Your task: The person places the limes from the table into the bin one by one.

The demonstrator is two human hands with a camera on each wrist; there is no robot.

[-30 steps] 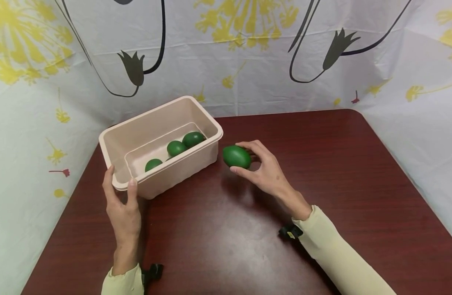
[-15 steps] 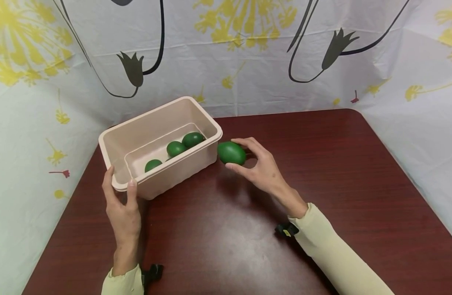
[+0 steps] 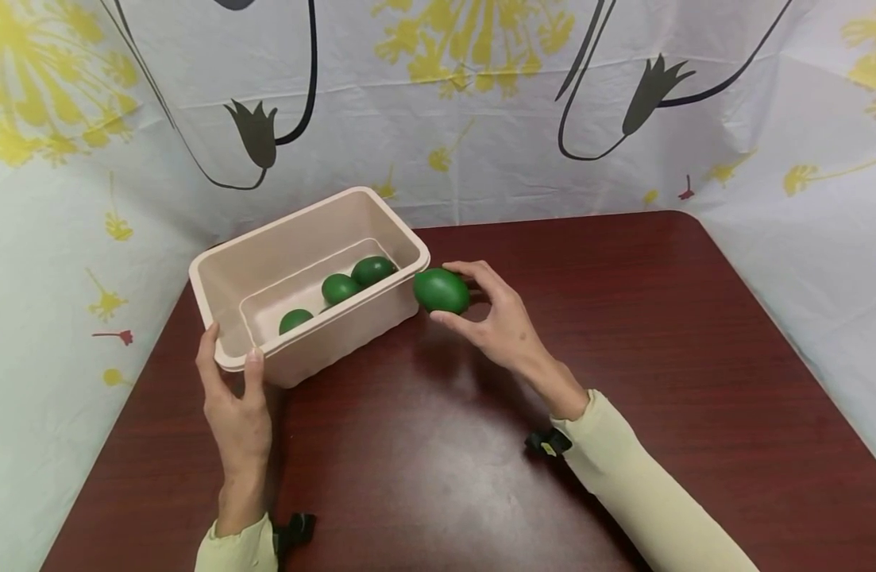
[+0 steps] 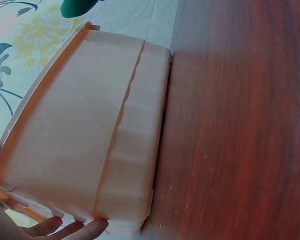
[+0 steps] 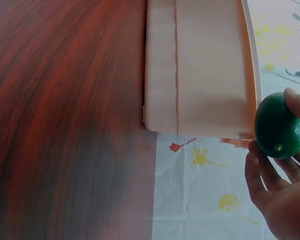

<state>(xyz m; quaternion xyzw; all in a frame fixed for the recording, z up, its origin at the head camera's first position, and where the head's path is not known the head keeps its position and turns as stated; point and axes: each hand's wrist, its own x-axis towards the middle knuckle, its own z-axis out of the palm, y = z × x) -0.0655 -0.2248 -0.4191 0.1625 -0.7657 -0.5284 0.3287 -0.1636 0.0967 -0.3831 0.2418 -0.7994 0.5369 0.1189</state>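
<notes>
My right hand [image 3: 505,326] pinches a smooth dark green lime [image 3: 441,291] between thumb and fingers. The lime is raised off the table, right at the bin's near right corner. In the right wrist view a small pale stem spot shows on the lime [image 5: 279,127]. My left hand [image 3: 237,413] grips the near left corner of a beige plastic bin [image 3: 352,334], thumb on the rim. In the left wrist view its fingertips [image 4: 92,229] press the bin's outer end wall. Several limes lie inside, among them one green lime [image 3: 372,271] at the right end; the near wall partly hides others.
The bin stands at an angle on a dark red-brown wooden table [image 3: 623,318], near its far left edge. Behind hangs a white cloth [image 3: 509,175] with yellow and grey flower prints. A small black device [image 3: 548,442] sits at the right wrist, another black device [image 3: 295,531] at the left.
My right hand has moved left and slightly away from me with the lime, from beside the bin to its right corner. The left hand and bin have hardly moved.
</notes>
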